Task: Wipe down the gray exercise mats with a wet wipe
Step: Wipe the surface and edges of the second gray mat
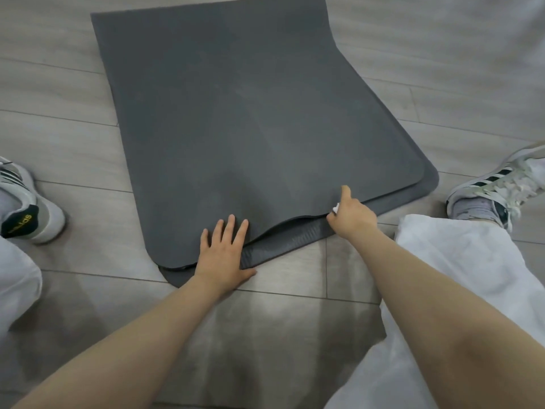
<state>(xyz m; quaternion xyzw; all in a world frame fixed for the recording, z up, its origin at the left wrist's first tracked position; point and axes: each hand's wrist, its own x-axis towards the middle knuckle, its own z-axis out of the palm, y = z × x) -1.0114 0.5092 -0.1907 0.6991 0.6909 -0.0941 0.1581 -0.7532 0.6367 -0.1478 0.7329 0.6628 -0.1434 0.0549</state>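
Two flat dark gray foam exercise mats lie stacked on the pale gray plank floor [59, 107], the upper mat [250, 113] filling the middle out to twelve o'clock and the lower mat [295, 234] showing along the near edge. The left hand [222, 255], at six o'clock of the stack, presses flat with straight fingers on the near edge. The right hand [352, 215], at four o'clock, pinches the upper mat's raised edge with a small crumpled white wet wipe [335, 208] tucked in its curled fingers.

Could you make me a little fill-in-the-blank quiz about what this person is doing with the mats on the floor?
1. The top mat lies on a second ____ mat.
2. The left hand rests ____ on the top mat's near edge.
3. The right hand lifts the top mat's edge and holds a ____ wipe.

Missing words: gray; flat; white
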